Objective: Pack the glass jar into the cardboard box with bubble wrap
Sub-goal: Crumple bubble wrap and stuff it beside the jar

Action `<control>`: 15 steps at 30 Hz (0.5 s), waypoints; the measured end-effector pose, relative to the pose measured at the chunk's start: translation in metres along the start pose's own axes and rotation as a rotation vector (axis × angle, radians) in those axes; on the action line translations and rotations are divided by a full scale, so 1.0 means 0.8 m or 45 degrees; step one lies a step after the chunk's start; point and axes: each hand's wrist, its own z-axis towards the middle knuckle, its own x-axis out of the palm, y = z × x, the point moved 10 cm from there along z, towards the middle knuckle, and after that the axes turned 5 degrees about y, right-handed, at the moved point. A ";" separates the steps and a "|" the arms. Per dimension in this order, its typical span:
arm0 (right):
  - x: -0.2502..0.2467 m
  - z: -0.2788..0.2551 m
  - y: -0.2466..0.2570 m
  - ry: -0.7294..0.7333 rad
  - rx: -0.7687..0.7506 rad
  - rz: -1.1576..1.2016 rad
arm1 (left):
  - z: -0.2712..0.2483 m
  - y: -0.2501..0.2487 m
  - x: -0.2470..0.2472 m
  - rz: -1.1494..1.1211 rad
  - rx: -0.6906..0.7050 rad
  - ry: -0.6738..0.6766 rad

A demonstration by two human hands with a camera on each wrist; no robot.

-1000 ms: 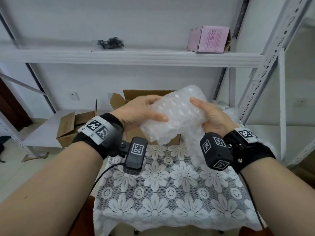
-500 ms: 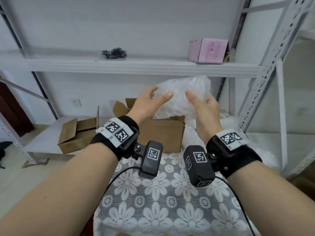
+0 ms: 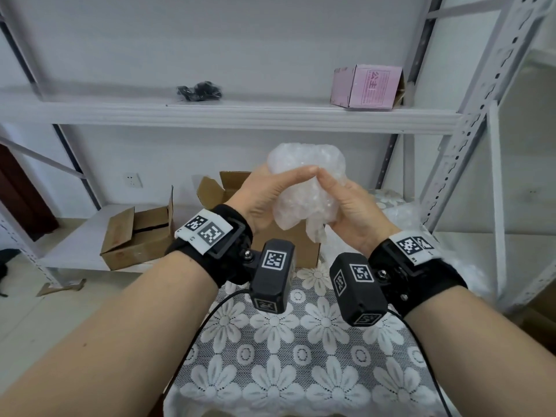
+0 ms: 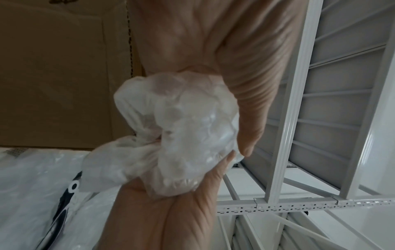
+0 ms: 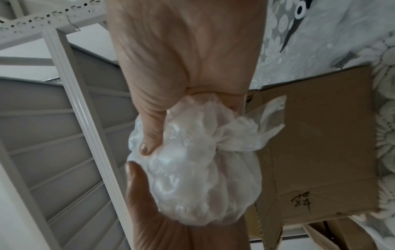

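Observation:
A bundle of clear bubble wrap [image 3: 304, 159] stands upright between both hands, lifted just above the open cardboard box [image 3: 301, 249]. The glass jar is hidden inside the wrap. My left hand [image 3: 267, 192] grips the bundle's left side and my right hand [image 3: 352, 203] grips its right side, with the thumb tips meeting in front. In the left wrist view the wrap's gathered lower end [image 4: 181, 135] is squeezed between the two palms, the box wall [image 4: 64, 67] behind it. The right wrist view shows the same bundle [image 5: 198, 177] with a twisted tail, beside the box [image 5: 320, 135].
The box stands at the far edge of a table with a lace flower cloth [image 3: 285, 356]. Loose bubble wrap [image 3: 403, 212] lies to its right. A metal rack upright [image 3: 451, 164] rises close on the right. A second cardboard box [image 3: 138, 236] sits on a low shelf at left.
The hands carried the bundle up and away from me, over the box, and turned it upright. Half a second ago the fingers were spread; now both hands grip it with thumbs touching.

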 end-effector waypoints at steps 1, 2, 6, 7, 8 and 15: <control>-0.002 0.001 0.000 -0.018 0.001 -0.025 | 0.000 0.002 -0.003 0.001 -0.004 -0.025; -0.005 0.002 -0.001 -0.041 0.001 -0.045 | 0.000 0.004 -0.007 0.001 -0.013 -0.059; -0.004 0.001 -0.002 -0.036 0.046 -0.043 | -0.002 0.008 -0.006 -0.024 -0.041 -0.084; -0.001 0.001 -0.001 -0.021 0.062 -0.024 | -0.003 0.006 -0.004 -0.038 -0.038 -0.074; 0.002 0.000 -0.002 0.004 0.081 -0.004 | -0.003 0.004 -0.003 -0.048 -0.034 -0.071; 0.023 -0.003 -0.002 0.209 0.186 0.172 | 0.005 -0.022 0.000 0.111 0.011 0.043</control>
